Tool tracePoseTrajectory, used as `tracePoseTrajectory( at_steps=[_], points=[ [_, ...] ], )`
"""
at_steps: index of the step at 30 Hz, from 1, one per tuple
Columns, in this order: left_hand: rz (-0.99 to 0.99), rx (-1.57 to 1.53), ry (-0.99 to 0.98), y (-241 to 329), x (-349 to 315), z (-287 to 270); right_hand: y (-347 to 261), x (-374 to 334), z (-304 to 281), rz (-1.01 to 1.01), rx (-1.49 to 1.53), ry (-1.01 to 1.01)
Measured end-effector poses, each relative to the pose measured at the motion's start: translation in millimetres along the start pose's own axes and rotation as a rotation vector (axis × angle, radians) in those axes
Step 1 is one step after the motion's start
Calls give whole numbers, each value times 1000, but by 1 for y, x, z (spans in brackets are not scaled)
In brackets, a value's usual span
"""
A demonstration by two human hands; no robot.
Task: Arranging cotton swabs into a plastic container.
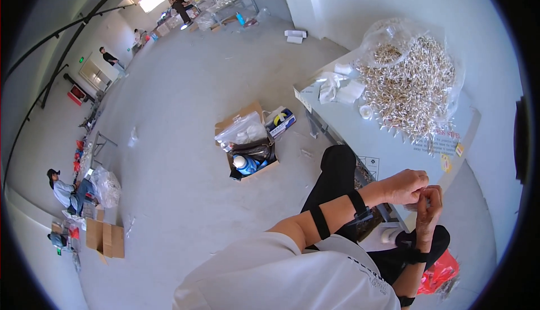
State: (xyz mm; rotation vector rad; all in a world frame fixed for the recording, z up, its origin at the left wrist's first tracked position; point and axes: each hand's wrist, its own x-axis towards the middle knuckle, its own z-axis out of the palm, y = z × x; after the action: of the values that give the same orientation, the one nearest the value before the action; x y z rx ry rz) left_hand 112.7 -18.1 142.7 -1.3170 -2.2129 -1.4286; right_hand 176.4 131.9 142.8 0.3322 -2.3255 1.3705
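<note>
My left hand is closed, its fingers curled in a fist-like pinch in front of the table's near edge. Just below it, my right hand is bent upward with its fingers pinched together, and the fingertips of both hands meet. Whatever lies between them is too small and too covered to make out. Beyond the hands, a large heap of small thin brown sticks with pale ends spreads over the light table. Part of the heap lies in a clear plastic bag. Black straps circle both forearms.
White crumpled wrapping and a small white roll lie left of the heap. An open carton with bags and a blue bottle stands on the floor. A red bag is beside my leg. People sit and stand farther off.
</note>
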Motion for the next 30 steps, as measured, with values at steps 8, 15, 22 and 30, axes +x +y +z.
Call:
tracePoseTrajectory(
  at_steps=[8, 15, 22, 30],
  points=[
    [-5, 197, -150, 26, -2, 0, -11, -8, -12, -40, -73, -51],
    [-39, 222, -176, 21, -9, -2, -3, -24, -23, -167, -297, -23],
    [-113, 121, -96, 20, -16, -4, 8, -43, -42, -193, -476, 7],
    [171, 190, -28, 37, -13, -3, 24, -69, -29, 970, 1341, -248]
  ],
)
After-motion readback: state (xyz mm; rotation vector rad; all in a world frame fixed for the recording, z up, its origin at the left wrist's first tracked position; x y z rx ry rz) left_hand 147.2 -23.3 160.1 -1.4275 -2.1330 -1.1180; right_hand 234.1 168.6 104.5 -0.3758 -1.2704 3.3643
